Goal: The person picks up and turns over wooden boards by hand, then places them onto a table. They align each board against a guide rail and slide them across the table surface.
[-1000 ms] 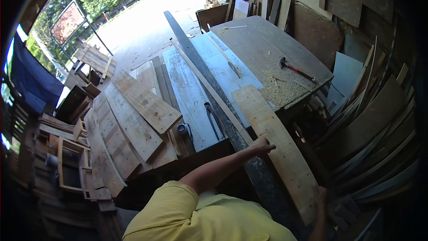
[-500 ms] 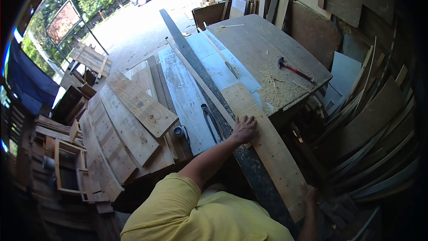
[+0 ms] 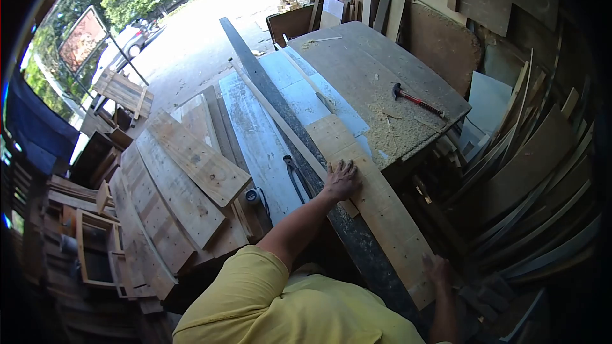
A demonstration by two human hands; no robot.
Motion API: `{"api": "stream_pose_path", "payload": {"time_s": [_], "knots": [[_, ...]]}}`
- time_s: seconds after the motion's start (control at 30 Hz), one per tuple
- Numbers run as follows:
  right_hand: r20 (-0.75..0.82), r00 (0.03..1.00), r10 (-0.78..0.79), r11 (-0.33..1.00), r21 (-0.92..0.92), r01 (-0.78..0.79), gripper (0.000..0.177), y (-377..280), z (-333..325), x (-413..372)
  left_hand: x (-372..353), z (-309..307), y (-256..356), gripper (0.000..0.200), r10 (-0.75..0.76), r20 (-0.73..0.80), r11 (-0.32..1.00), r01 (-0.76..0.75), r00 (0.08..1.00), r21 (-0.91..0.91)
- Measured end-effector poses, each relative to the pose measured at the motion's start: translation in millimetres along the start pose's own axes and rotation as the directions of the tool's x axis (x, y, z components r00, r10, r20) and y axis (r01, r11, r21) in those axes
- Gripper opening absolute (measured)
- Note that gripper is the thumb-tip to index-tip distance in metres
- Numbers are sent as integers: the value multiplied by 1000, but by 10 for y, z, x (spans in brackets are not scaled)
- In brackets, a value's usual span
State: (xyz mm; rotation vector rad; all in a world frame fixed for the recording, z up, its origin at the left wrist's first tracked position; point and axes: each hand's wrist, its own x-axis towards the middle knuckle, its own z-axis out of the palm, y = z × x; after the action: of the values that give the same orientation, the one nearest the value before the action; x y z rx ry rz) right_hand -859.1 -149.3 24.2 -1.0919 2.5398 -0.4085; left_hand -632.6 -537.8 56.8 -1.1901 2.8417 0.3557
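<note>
A long light wooden plank (image 3: 382, 200), dotted with small dark holes, lies along a dark speckled beam (image 3: 363, 242). My left hand (image 3: 343, 180) rests palm down on it with the fingers spread. At the plank's right edge, close to its near end, my right hand (image 3: 437, 271) grips the side; part of its fingers is hidden. A thin wooden strip (image 3: 280, 111) runs over the beam, left of the plank, its near end by my left hand. Pincers (image 3: 294, 175) with long handles lie on the white-stained board (image 3: 252, 124) to the left.
A hammer (image 3: 417, 99) with a red handle lies on the brown tabletop (image 3: 370, 51) among sawdust. Several nail-holed boards (image 3: 182, 197) are stacked at left, with a round black-rimmed object (image 3: 253, 195) beside them. Wood offcuts (image 3: 529, 172) lean along the right side.
The plank has slid slightly forward, and both hands have moved with it. My view has shifted a little. In the street a car has passed to the left and motorbikes have appeared.
</note>
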Motion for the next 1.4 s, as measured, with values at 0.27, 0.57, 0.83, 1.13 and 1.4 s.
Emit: {"api": "stream_pose_path", "payload": {"time_s": [0.27,0.57,0.83,1.13,1.4], "knots": [[67,998,0,998,68,-4,77,-134,48,119,115,-6,-139,67,-22,-10,1000,22,1000,-14],[96,995,4,999,41,-7,72,-277,208,364,274,-70,-326,69,-69,2,998,69,998,-9],[94,996,-15,997,71,8,79,-419,91,412,310,-198,-353,71,-72,68,997,72,995,9],[47,995,-91,992,93,86,83,-361,413,589,395,-229,-515,72,-112,77,993,114,991,-27],[29,998,-52,998,28,51,79,-772,452,836,511,-274,-677,75,-203,82,979,205,976,-19]]}}
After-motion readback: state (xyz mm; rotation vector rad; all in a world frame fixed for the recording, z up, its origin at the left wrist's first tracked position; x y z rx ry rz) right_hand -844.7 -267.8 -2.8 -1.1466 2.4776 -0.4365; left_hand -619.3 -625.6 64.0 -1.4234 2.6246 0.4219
